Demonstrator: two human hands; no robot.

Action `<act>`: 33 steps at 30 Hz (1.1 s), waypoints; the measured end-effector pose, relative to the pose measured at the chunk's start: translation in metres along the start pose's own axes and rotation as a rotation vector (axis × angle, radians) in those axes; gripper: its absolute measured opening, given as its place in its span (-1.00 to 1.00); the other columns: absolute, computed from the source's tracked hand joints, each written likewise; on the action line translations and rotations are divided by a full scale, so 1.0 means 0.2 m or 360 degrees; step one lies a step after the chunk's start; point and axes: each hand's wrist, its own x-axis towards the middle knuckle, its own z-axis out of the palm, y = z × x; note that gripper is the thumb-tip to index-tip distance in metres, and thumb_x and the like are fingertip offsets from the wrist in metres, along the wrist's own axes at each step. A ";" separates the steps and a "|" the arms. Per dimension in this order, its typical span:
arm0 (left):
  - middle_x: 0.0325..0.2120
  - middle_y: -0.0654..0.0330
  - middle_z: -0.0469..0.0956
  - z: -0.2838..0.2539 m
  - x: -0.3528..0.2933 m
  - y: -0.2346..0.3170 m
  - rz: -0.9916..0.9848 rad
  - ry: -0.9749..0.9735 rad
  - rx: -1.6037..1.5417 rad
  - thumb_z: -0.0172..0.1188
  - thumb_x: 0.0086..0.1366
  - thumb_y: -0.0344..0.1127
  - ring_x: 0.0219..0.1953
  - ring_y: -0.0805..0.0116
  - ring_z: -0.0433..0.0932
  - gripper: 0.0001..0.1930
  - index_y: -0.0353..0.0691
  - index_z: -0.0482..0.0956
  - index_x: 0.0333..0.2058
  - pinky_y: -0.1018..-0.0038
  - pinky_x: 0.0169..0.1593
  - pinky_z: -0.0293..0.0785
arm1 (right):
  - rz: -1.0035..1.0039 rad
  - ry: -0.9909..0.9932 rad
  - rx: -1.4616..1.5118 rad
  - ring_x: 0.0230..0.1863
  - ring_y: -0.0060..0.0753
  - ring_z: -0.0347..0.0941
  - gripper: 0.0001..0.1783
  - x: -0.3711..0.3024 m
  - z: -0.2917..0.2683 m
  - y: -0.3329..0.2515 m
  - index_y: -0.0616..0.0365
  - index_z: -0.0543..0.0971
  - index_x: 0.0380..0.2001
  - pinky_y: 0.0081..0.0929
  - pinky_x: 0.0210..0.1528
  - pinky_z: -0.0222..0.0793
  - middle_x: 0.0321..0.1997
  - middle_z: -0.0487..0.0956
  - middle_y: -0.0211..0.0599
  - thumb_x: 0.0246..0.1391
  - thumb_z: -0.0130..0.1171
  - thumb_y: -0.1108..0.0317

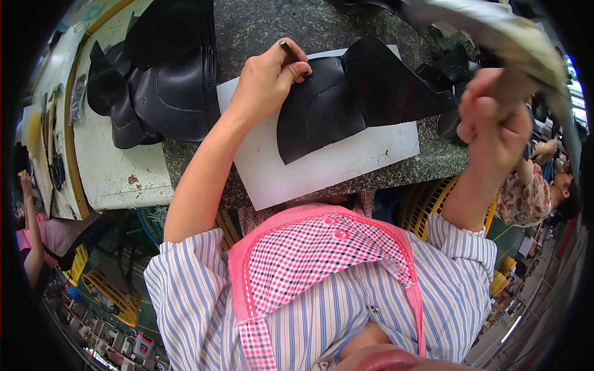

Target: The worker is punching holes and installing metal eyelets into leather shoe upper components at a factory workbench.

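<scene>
Through the head camera I identify the left hand (pixel 267 80) first: its thumb and fingers pinch a short, dark, cylindrical rod tool (pixel 285 47) with a pale upper end. The rod slants, its lower end at the upper left edge of a black, smooth, leather-like curved piece (pixel 322 120). The right hand (pixel 498 123) is raised, fingers curled tightly around a pale, motion-blurred tool (pixel 516 37); I judge it a mallet, but the blur hides its exact form.

Progress: I judge work on this piece to be under way. A stitched seam already crosses its left panel, and a broad, pointed panel extends to the right. The fingers cover the rod's contact point, so I cannot tell whether a mark or hole exists there; that spot I count as unfinished.

The piece lies on a flat, smooth, white rectangular board (pixel 272 179), set askew on a grey, speckled, stone-like table (pixel 260 31). To the left rests a thick stack of similar black stitched pieces (pixel 179 93), curved and softly glossy; I cannot tell whether these are finished or waiting. To the right lie more black stitched parts (pixel 448 68). Below the table edge sits a yellow, slotted plastic basket (pixel 427 201).
</scene>
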 end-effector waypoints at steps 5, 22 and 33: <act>-0.64 0.11 0.47 -0.01 -0.01 0.00 0.0075 -0.0065 0.0118 0.03 0.09 -0.47 -0.53 0.28 0.49 -0.95 -0.30 0.36 -0.45 0.49 -0.40 0.37 | -0.0313 -0.0059 0.0075 -0.69 -0.68 0.09 -0.73 0.05 0.08 0.04 0.28 0.38 -0.44 -0.75 -0.73 -0.10 -0.65 0.28 -0.43 0.00 0.07 0.25; -0.52 0.19 0.53 -0.06 0.01 0.03 0.0158 -0.0337 0.0471 -0.04 0.14 -0.48 -0.41 0.42 0.50 -0.98 -0.28 0.33 -0.42 0.55 -0.29 0.38 | -0.0303 -0.0632 -0.0865 -0.66 -0.48 0.18 -0.80 0.19 0.21 0.08 0.18 0.44 -0.47 -0.55 -0.57 0.12 -0.68 0.32 -0.25 -0.13 0.15 0.29; -0.19 0.08 0.39 0.21 0.08 0.06 0.0492 -0.0472 0.0448 0.20 -0.06 -0.26 -0.04 0.16 0.26 -0.82 -0.23 0.47 -0.52 0.28 -0.05 0.22 | 0.0421 -0.0178 -0.1819 -0.56 -0.26 0.41 -0.39 0.78 -0.06 0.61 0.25 0.47 -0.64 -0.38 -0.46 0.27 -0.65 0.46 -0.15 -0.36 0.22 -0.19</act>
